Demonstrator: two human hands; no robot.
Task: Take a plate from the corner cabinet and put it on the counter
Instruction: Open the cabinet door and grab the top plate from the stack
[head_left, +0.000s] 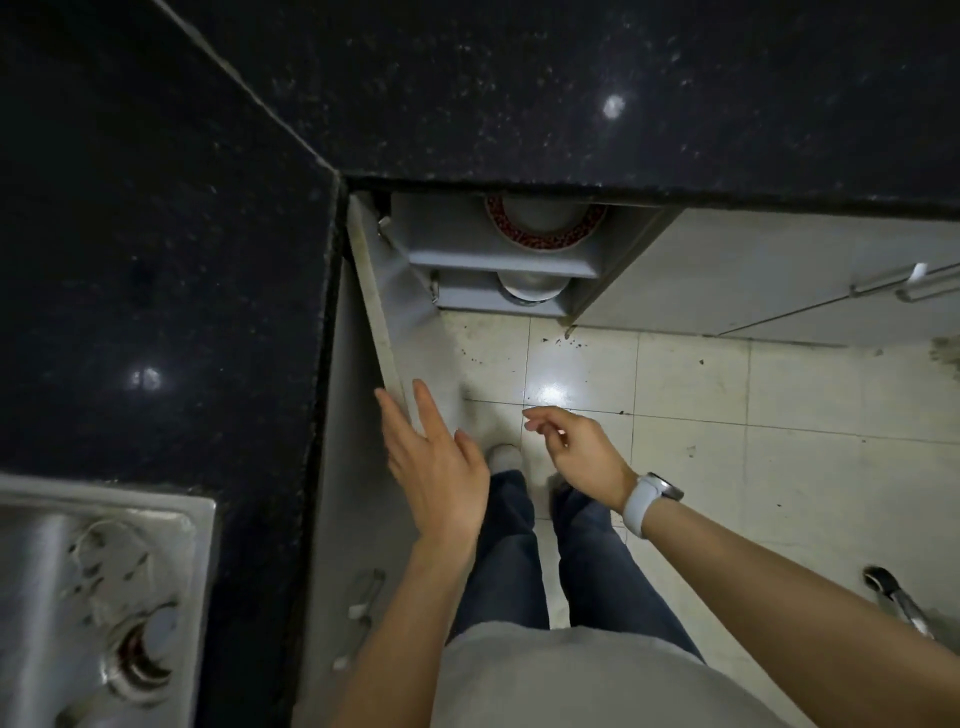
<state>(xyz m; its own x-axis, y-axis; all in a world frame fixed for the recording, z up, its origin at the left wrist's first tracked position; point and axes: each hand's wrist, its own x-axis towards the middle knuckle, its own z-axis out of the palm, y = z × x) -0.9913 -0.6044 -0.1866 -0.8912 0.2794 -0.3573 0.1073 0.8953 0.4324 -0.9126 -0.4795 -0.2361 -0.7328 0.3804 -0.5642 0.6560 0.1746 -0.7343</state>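
Observation:
The corner cabinet stands open below the black counter. Its grey door swings out towards me. On the upper shelf lies a plate with a red patterned rim, half hidden under the counter edge. A metal bowl shows on the shelf below. My left hand is flat and open, fingers against the door's outer edge. My right hand, with a white watch on the wrist, hangs empty over the floor, fingers loosely curled.
A steel sink sits at the lower left in the counter's left wing. Closed grey cabinets with bar handles run to the right. My legs stand on the pale tiled floor. A dark object lies at the lower right.

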